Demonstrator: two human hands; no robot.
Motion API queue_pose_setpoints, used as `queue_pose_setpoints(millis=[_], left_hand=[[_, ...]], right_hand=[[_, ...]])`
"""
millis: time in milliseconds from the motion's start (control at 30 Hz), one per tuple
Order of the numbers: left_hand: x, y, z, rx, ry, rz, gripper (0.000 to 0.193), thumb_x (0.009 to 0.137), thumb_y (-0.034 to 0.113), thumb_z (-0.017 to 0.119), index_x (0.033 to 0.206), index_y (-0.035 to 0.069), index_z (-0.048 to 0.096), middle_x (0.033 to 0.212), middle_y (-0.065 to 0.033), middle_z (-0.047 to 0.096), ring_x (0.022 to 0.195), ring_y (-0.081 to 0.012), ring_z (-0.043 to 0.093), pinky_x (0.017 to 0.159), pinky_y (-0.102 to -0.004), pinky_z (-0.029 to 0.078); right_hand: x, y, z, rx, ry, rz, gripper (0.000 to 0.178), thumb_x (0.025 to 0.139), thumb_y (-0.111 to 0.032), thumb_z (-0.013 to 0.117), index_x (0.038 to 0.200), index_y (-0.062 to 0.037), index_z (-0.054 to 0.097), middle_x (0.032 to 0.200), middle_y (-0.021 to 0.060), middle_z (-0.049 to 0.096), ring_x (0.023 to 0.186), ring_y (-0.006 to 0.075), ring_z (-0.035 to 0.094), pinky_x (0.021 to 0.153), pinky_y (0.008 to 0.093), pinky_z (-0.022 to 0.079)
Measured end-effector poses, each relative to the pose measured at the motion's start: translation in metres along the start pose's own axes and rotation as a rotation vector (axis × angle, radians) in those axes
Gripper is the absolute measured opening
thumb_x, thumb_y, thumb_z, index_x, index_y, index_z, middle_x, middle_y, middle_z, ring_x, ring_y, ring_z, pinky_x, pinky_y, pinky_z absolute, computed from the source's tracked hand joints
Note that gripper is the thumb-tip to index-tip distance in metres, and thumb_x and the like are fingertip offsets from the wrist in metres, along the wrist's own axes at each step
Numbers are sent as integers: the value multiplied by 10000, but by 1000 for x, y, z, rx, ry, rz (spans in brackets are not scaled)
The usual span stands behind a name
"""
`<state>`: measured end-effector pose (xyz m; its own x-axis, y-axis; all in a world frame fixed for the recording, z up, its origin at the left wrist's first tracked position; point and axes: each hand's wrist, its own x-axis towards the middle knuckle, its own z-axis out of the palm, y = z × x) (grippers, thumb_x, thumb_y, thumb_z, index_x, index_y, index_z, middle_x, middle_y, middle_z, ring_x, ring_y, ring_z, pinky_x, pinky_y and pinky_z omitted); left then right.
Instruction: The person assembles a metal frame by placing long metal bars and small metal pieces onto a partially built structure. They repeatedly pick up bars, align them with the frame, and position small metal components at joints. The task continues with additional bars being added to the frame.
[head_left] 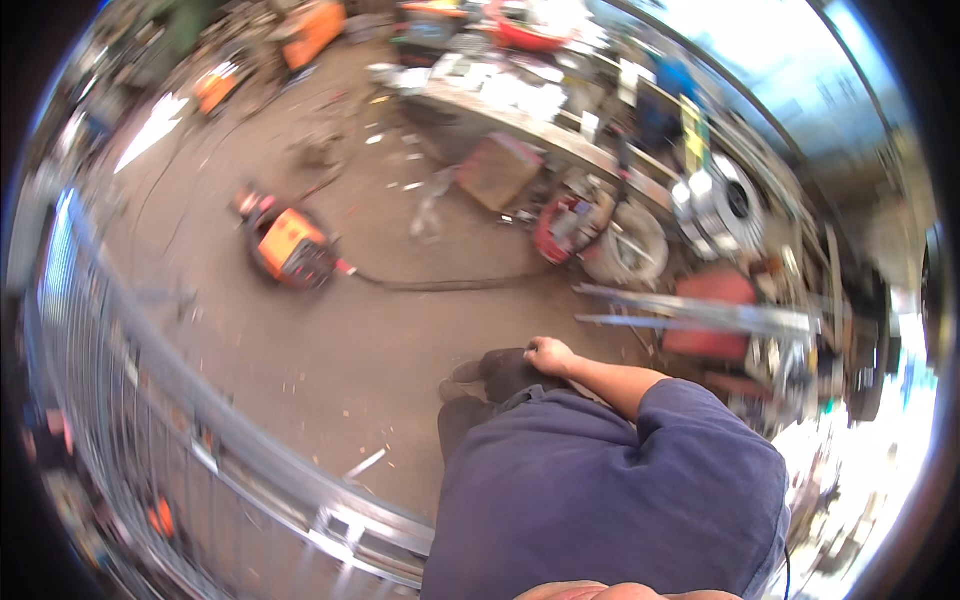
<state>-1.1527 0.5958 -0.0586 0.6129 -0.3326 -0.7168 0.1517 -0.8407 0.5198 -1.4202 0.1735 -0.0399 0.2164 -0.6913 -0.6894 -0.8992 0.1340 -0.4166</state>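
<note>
My right hand (pixel 548 355) hangs beside my dark trouser leg (pixel 510 372), with the bare forearm coming out of a dark blue sleeve. Its fingers look curled closed, and motion blur hides what they hold, if anything. My left hand is out of sight. On the floor ahead and to the left sits an orange and black machine (pixel 290 245), from which a dark hose (pixel 450 285) runs right toward the bench. Long metal bars (pixel 700 312) jut out to the right of my hand.
A welded metal railing (pixel 250 425) curves along my left side. Ahead right stands a cluttered workbench (pixel 560 130), with a brown box (pixel 498 170) beneath its edge. A silver spool (pixel 722 203) and a red box (pixel 712 312) lie to the right. Orange equipment (pixel 312 33) stands farther back.
</note>
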Motion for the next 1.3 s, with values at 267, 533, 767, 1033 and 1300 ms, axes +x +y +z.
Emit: queue_pose_setpoints(millis=[267, 533, 767, 1033, 1300], left_hand=[[52, 197, 27, 171, -476, 116, 537, 1061, 311, 548, 1459, -47, 499, 1329, -193, 656, 1205, -266, 654, 1003, -367, 500], [73, 199, 139, 525, -549, 319, 548, 1043, 328, 591, 1387, -97, 551, 1269, -216, 682, 1142, -286, 666, 964, -380, 515], [-25, 204, 286, 746, -432, 159, 551, 1022, 344, 617, 1337, -107, 598, 1236, -238, 699, 1139, -311, 668, 973, -389, 518], [-118, 239, 387, 884, -472, 253, 551, 1013, 349, 628, 1335, -97, 609, 1229, -239, 705, 1139, -312, 671, 979, -399, 520], [-187, 300, 459, 860, -403, 257, 582, 976, 416, 685, 1329, -45, 640, 1271, -241, 697, 1191, -334, 667, 1009, -431, 523]], right_hand=[[-123, 167, -39, 605, 593, 590, 314, 884, -291, 694, 1097, -65, 739, 1010, 178, 765, 994, 292, 741, 883, 407, 572], [-181, 428, -140, 819, 1339, 801, 352, 862, -218, 743, 1144, -7, 722, 1065, 158, 756, 1014, 236, 709, 923, 366, 544], [-231, 691, -311, 490, 1545, 1150, 859, 855, -465, 762, 1532, -56, 426, 1512, 282, 465, 1401, 438, 462, 1185, 499, 368], [-290, 778, -465, 327, 870, 1403, 760, 915, -698, 579, 1462, -170, 583, 1517, 150, 545, 1418, 409, 462, 1122, 549, 438], [-304, 809, -433, 245, 897, 1283, 669, 936, -697, 514, 1362, -207, 673, 1423, 123, 640, 1319, 369, 589, 1082, 508, 455]])
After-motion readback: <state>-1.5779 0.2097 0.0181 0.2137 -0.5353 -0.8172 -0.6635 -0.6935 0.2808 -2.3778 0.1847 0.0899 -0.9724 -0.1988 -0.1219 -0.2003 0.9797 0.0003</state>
